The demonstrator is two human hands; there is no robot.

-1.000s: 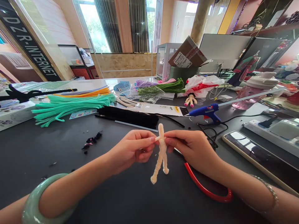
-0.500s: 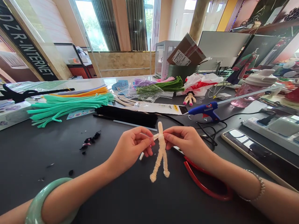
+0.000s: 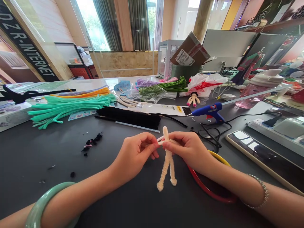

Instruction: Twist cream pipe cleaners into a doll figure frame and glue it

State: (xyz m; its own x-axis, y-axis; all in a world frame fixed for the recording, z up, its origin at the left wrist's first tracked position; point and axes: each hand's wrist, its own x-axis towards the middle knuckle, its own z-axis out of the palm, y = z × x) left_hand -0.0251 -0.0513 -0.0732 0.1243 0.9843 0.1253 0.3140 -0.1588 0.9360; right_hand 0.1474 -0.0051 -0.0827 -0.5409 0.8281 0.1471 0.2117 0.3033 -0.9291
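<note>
A cream pipe-cleaner figure (image 3: 167,164) with two legs and a short neck stands upright above the dark table (image 3: 35,152). My left hand (image 3: 136,153) pinches its left arm stub with closed fingers. My right hand (image 3: 186,148) pinches it at the chest from the right, fingers closed too. A green bangle (image 3: 39,205) is on my left wrist and a silver bracelet (image 3: 257,191) on my right.
Red and yellow-handled pliers (image 3: 209,186) lie under my right wrist. Behind my hands are black pipe cleaners (image 3: 129,117), mint green ones (image 3: 71,106), a blue glue gun (image 3: 209,111) with cord, a small doll (image 3: 193,98), a phone (image 3: 256,152) and a power strip (image 3: 277,133).
Both hands and the figure have shifted slightly right and lower. My fingers have closed nearer together at the figure's chest, and the loose white end below my left hand is out of sight.
</note>
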